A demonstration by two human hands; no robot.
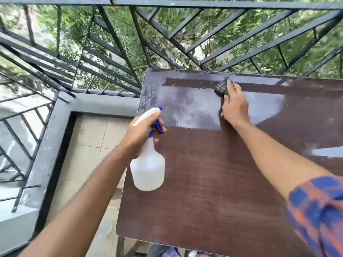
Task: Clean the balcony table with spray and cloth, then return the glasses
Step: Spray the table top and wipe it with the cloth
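One spray bottle [148, 169] is held over the left edge of the table [213, 182], with the left hand [143, 130] curled round its neck; what is inside cannot be told. One dark cloth [221, 88] is pressed down near the far edge by the flat fingers of the right hand [234, 106].

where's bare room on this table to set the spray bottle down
The near half of the table, between the wet sheen and the near edge, is bare. Right of the right hand is bare too. Busy: the far strip by the railing, where that hand presses the cloth, and the left edge under the spray bottle.
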